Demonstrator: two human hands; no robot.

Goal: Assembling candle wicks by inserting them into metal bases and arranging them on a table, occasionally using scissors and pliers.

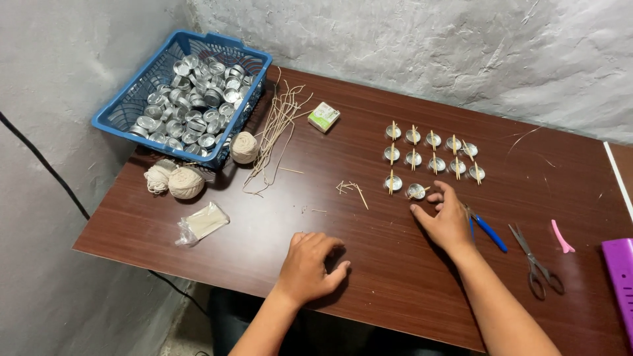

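Resting flat on the brown table [369,277] with fingers curled and holding nothing, my left hand [310,267] lies well apart from my right hand [447,217], whose loose fingertips touch the nearest small metal cup [416,191] below the rows of cups [433,153], scissors [535,262] to the right.

shiny metal cups [415,191], glossy wood-grain table [395,277], blue plastic basket [115,118]

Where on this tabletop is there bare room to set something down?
Bare wood lies between the small box and the rows of metal cups, and along the near edge left of the left hand. Crowded: beside the blue basket, yarn balls, wick strands.
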